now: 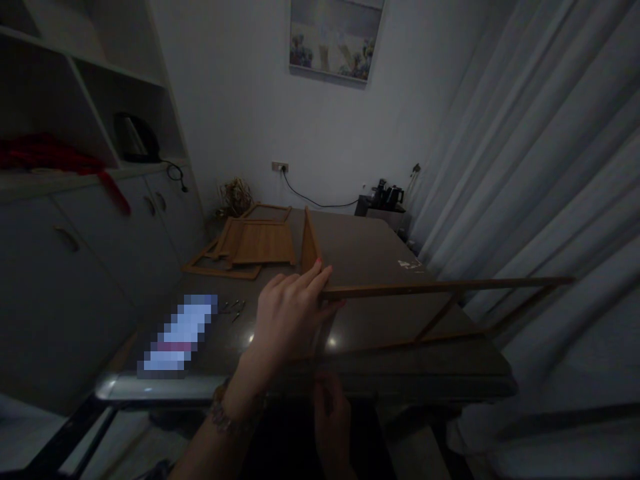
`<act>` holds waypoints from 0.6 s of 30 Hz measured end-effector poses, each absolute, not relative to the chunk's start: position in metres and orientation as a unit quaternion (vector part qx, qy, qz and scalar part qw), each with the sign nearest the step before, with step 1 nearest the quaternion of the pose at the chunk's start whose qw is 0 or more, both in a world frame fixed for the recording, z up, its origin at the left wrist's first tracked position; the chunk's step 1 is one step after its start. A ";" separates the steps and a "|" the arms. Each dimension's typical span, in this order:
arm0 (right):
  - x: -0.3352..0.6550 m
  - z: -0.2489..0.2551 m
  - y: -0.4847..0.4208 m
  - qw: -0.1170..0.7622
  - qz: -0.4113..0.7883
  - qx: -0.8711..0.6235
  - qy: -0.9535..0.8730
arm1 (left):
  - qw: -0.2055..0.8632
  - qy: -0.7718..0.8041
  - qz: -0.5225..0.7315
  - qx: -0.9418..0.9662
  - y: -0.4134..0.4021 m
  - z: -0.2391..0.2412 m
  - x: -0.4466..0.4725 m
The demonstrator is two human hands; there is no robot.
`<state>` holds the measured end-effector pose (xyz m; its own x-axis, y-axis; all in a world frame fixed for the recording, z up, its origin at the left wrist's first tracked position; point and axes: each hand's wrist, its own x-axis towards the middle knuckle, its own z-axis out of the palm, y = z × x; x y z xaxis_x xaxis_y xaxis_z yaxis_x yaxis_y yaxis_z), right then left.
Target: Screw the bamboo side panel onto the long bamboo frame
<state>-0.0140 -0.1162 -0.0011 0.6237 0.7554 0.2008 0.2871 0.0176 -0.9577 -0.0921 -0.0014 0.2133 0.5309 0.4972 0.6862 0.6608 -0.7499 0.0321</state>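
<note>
My left hand (293,300) reaches across the near part of the table, fingers closed round the corner where a long wooden frame (390,290) meets an upright wooden panel (310,243). The frame has crossbars and stretches off to the right, tilted, past the table's side. Just beyond my fingers the panel stands on edge. Low at the table's front edge, under the frame's near end, is my right hand (333,413). Its fingers are curled in shadow, and what they hold, if anything, is hidden. Several small screws (235,309) lie left of my left hand.
Wooden panels and frames (263,241) are stacked at the table's far left. A blurred bright rectangle (180,333) lies near the front left corner. White curtains (525,167) hang along the right; white cabinets (90,267) stand left. White scraps (410,265) lie on the tabletop (350,233).
</note>
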 end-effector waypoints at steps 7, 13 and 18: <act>-0.014 -0.004 -0.117 0.599 0.208 -0.676 -0.375 | 0.120 -0.334 -0.349 -0.867 -0.001 0.212 -0.092; -0.016 -0.004 -0.116 0.596 0.209 -0.680 -0.371 | 0.118 -0.334 -0.349 -0.868 -0.002 0.213 -0.093; -0.017 -0.006 -0.116 0.580 0.209 -0.689 -0.380 | 0.125 -0.331 -0.351 -0.867 -0.002 0.213 -0.093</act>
